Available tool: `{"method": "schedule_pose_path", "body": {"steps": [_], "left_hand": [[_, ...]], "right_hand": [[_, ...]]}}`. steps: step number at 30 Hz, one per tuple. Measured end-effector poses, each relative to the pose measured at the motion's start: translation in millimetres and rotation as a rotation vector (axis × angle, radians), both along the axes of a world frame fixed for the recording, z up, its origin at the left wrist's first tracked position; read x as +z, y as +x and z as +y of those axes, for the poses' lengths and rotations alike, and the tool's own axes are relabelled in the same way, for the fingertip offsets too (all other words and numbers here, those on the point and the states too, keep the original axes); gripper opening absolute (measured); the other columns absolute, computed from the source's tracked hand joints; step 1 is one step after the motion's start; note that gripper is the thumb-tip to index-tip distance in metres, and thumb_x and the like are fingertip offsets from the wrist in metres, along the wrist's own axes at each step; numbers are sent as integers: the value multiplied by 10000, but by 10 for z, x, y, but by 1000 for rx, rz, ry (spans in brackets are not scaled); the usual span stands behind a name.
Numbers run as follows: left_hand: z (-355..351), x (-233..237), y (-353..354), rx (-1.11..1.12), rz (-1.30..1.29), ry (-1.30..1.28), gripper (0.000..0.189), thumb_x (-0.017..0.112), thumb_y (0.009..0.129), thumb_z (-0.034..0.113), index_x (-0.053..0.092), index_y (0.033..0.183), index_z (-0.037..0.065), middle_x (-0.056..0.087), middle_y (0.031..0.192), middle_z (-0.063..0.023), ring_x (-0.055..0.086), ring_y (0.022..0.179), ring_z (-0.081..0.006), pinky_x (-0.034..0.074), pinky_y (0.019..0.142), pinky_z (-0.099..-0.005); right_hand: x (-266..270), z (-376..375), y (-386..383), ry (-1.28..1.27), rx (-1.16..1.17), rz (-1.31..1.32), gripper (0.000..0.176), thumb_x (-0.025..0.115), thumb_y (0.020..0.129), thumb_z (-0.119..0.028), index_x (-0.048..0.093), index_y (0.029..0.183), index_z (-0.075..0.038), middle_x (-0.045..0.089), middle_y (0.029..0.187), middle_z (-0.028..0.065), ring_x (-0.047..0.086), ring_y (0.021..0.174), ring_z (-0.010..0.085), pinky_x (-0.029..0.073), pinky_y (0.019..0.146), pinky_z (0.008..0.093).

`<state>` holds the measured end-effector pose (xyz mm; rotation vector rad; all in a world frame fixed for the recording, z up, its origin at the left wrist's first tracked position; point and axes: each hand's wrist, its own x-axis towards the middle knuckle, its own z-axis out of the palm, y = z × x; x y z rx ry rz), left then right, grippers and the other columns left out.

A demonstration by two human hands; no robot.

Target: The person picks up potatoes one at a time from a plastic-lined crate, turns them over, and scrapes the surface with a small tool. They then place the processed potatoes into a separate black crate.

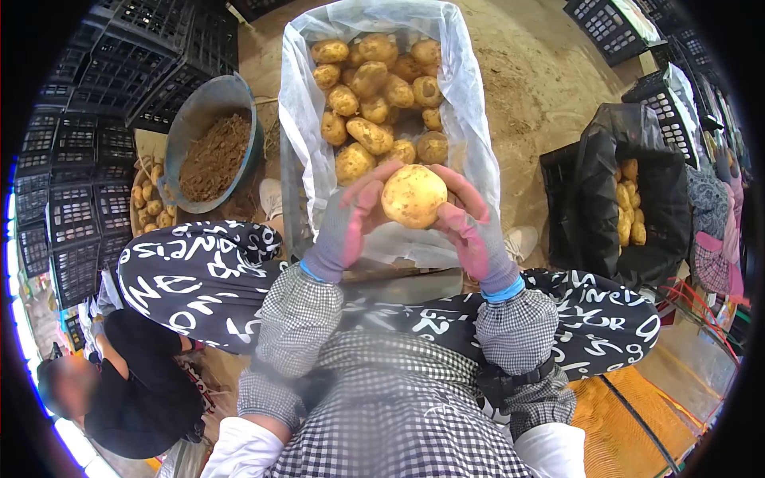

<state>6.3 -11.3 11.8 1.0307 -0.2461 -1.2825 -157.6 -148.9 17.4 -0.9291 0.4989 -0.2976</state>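
A round, pale yellow potato [413, 197] with small brown specks is held up between my two gloved hands. My left hand [351, 215], in a grey and pink glove, closes on its left side. On its other side, the fingers of my right hand [471, 227] press against the skin. Just beyond and below my hands stands a crate lined with white plastic [472, 111]. Several soil-marked potatoes [370, 80] lie piled inside it, mostly toward its far end. The crate's near part is partly hidden by my hands.
A blue-rimmed tub [253, 143] of soil stands at the left, beside more potatoes [151, 203]. At the right is a black-lined crate [574, 199] with potatoes inside. Stacked black crates [80, 207] line the far left. Another person [139, 382] is at the lower left.
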Motion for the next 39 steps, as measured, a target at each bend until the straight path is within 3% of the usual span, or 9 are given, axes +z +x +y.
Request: {"method": "schedule_pose_path", "body": {"steps": [11, 17, 18, 23, 25, 27, 31, 34, 39], "left_hand": [[-50, 75, -131, -99, -230, -118, 690, 643, 955, 229, 293, 1526, 61, 408, 1481, -123, 399, 1371, -214, 335, 1139, -361], [-333, 262, -20, -201, -229, 45, 540, 532, 1020, 241, 361, 1492, 40, 539, 1356, -145, 643, 1062, -206, 543, 899, -313], [-442, 130, 21, -102, -289, 51, 511, 507, 1032, 281, 396, 1463, 29, 593, 1278, -139, 683, 901, -191, 573, 749, -296], [-1272, -598, 587, -325, -836, 496, 557, 628, 929, 255, 435, 1396, 19, 591, 1164, -201, 683, 841, -288, 554, 713, -390], [-1683, -1009, 602, -298, -1285, 524, 542, 632, 916, 310, 491, 1360, 32, 608, 1158, -180, 650, 963, -298, 539, 759, -368], [-2169, -1655, 661, -281, -1546, 594, 543, 636, 889, 278, 473, 1348, 39, 556, 1200, -193, 640, 999, -347, 536, 797, -399], [-2867, -2637, 930, -343, -1806, 592, 584, 658, 844, 187, 353, 1320, 41, 400, 1269, -266, 639, 1019, -458, 547, 855, -475], [-2962, -2806, 999, -295, -1626, 764, 650, 713, 810, 253, 358, 1306, 27, 409, 1256, -286, 625, 1054, -462, 538, 886, -468], [-2382, -1340, 859, -337, -1391, 667, 842, 818, 714, 378, 391, 1341, 11, 495, 1252, -275, 584, 1157, -419, 498, 953, -434]], "right_hand": [[-4, -43, 40, -809, -20, 35, 725, 784, 791, -58, 441, 1423, 33, 534, 1381, 127, 516, 1271, 209, 396, 1086, 333], [253, -206, -139, -269, -285, 122, 570, 698, 895, -172, 475, 1381, 25, 555, 1339, 152, 568, 1208, 228, 436, 1053, 358], [252, -359, -192, -175, -433, -4, 518, 687, 908, -170, 500, 1354, 15, 560, 1332, 156, 569, 1210, 241, 452, 1039, 384], [60, -1435, -811, 52, -1056, -203, 372, 549, 1004, -189, 536, 1311, 22, 578, 1336, 155, 565, 1216, 231, 459, 1075, 397], [-433, -1813, -1279, -665, -1090, 150, 323, 634, 951, -79, 555, 1247, 23, 574, 1321, 150, 564, 1210, 228, 495, 1028, 344], [-409, -1814, -1408, -694, -1198, 219, 330, 607, 945, -4, 525, 1258, 62, 551, 1331, 180, 565, 1200, 233, 501, 1029, 338], [-166, -1649, -1293, -154, -1269, -135, 367, 478, 1024, -102, 462, 1339, 85, 532, 1330, 213, 556, 1215, 272, 475, 1069, 377], [3, -1474, -1028, -73, -1156, -185, 417, 392, 1056, -172, 427, 1392, 73, 524, 1338, 212, 545, 1229, 288, 459, 1089, 404], [59, -1196, -698, 6, -944, -147, 437, 364, 1055, -147, 390, 1415, 100, 474, 1396, 222, 485, 1303, 299, 403, 1137, 411]]}}
